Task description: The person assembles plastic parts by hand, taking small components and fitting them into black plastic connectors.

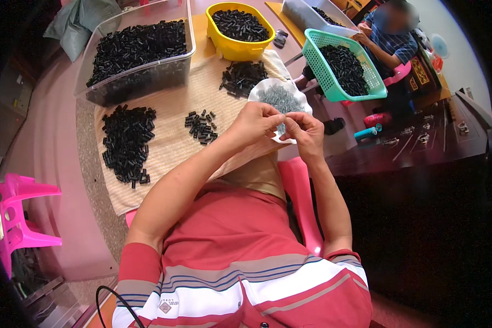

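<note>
My left hand [258, 121] and my right hand [305, 132] meet fingertip to fingertip above the near edge of a white scalloped dish [254, 97]. Thumb and fingers of each are pinched together; anything between them is too small or hidden to name. In the dish lies a heap of small clear, greyish pieces [281, 99]. Left of my hands, on a cream striped towel [172, 117], sits a small group of short black cylindrical parts [201, 127]. A bigger pile of similar black parts [127, 143] lies farther left, and another black pile [244, 76] is behind the dish.
A clear plastic bin [147, 81] and a yellow basin [238, 51], both full of black parts, stand at the back. At the right are a green basket [323, 76] of black parts, a seated person [407, 48] and a dark table [404, 156]. A pink stool [24, 229] stands left.
</note>
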A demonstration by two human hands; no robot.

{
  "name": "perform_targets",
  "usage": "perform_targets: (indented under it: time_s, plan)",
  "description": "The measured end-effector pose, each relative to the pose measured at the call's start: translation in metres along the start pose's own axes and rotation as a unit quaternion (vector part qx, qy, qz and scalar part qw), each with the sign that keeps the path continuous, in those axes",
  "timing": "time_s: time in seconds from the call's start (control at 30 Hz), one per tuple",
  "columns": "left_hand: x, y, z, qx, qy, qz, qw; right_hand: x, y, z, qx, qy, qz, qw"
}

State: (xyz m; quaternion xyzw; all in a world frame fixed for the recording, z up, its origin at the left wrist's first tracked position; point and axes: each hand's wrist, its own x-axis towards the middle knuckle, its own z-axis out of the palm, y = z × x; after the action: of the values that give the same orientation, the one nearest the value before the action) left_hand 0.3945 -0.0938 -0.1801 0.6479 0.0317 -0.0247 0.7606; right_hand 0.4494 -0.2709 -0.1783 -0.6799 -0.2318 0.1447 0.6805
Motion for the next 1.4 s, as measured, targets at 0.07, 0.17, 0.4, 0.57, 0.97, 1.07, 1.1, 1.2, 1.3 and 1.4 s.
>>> perform_targets:
  time_s: [0.07, 0.17, 0.4, 0.57, 0.97, 1.07, 1.1, 1.2, 1.3, 1.4]
  plan:
    - [-0.001, 0.000, -0.001, -0.008, -0.005, 0.001, 1.000, -0.001, -0.001, 0.000, -0.001, -0.004, -0.004, 1.000]
    - [-0.003, 0.000, -0.002, -0.022, -0.006, 0.001, 1.000, -0.001, -0.006, 0.001, 0.000, -0.020, -0.007, 1.000]
    - [-0.014, 0.011, 0.000, 0.110, 0.035, 0.062, 0.991, 0.000, -0.009, -0.003, 0.033, -0.071, 0.103, 0.992]
    - [-0.019, 0.008, 0.001, 0.190, 0.049, 0.127, 0.972, 0.001, -0.010, -0.004, 0.150, -0.079, 0.160, 0.972]
    - [-0.013, 0.003, -0.001, 0.124, 0.042, 0.083, 0.988, -0.003, -0.004, 0.004, 0.117, -0.037, 0.086, 0.989]
    - [-0.013, 0.002, 0.001, 0.117, 0.043, 0.074, 0.989, -0.004, 0.001, 0.002, 0.101, -0.024, 0.067, 0.992]
    - [-0.012, 0.000, 0.001, 0.109, 0.047, 0.077, 0.990, -0.004, 0.002, 0.001, 0.092, -0.020, 0.059, 0.994]
    - [-0.010, 0.001, 0.002, 0.101, 0.051, 0.064, 0.991, -0.003, 0.003, 0.002, 0.040, -0.002, 0.042, 0.998]
    - [-0.006, -0.004, 0.001, 0.097, 0.064, 0.054, 0.992, -0.003, 0.004, 0.002, 0.032, 0.010, 0.029, 0.999]
    - [-0.003, -0.003, 0.002, 0.113, 0.074, 0.041, 0.990, -0.003, 0.003, 0.001, 0.027, 0.028, 0.016, 0.999]
